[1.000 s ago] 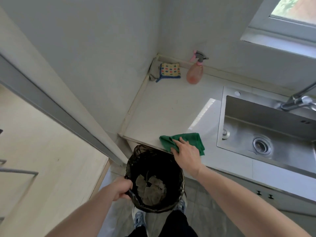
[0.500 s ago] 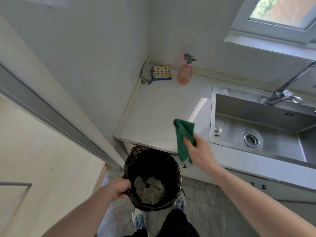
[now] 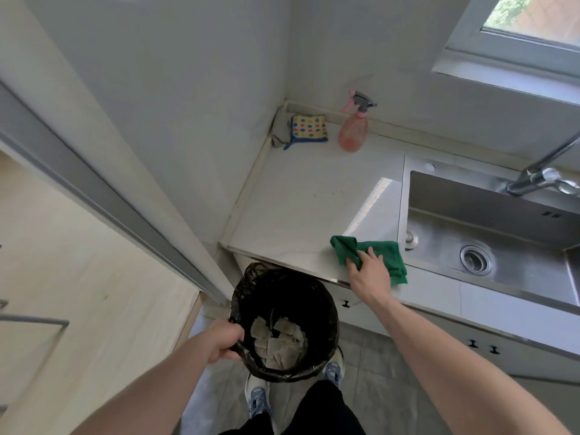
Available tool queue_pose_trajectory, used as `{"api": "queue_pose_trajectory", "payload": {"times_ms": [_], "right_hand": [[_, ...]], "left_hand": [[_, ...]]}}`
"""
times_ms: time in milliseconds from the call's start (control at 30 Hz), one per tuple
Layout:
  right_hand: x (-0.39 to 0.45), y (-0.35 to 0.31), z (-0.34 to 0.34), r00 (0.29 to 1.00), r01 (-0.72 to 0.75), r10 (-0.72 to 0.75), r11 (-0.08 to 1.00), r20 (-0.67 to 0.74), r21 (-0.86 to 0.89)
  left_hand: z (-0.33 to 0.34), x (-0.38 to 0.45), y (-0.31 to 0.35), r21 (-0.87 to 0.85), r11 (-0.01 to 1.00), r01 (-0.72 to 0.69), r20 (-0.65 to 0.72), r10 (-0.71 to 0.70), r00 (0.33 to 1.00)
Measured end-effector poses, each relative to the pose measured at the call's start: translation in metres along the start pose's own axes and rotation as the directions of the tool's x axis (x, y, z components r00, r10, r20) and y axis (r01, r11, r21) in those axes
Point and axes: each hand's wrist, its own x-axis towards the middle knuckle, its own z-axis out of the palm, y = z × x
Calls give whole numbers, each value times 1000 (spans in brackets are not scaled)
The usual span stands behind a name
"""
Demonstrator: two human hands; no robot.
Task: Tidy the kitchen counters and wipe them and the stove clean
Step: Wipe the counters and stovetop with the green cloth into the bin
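With the right hand point(image 3: 370, 274) flat on the green cloth point(image 3: 373, 257) at the counter point(image 3: 301, 208) edge, 6 o'clock, crumbs may miss the bin point(image 3: 285, 321) the left hand point(image 3: 224, 342) grips by its rim.

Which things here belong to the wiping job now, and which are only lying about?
In use:
- green cloth, under the right hand on the counter
- black-lined bin, its rim gripped by the left hand

Lying about:
- pink spray bottle, upright by the back wall
- dotted sponge cloth in the corner
- sink
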Motion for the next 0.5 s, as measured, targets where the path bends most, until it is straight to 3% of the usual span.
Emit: {"api": "queue_pose_trajectory", "payload": {"times_ms": [133, 233, 333, 500], "right_hand": [[-28, -33, 11, 983, 175, -173, 984, 68, -24], [-37, -61, -6, 957, 283, -291, 939, 13, 195], [-16, -95, -26, 952, 305, -290, 888, -97, 343], [47, -152, -22, 885, 464, -428, 850, -186, 252]], "left_hand": [[-2, -4, -1, -24, 1000, -11, -23, 10, 1000], [-6, -2, -2, -26, 1000, -3, -26, 2, 1000], [-12, 0, -1, -39, 999, 13, -32, -14, 999], [-25, 7, -6, -57, 998, 34, -75, -39, 996]]}}
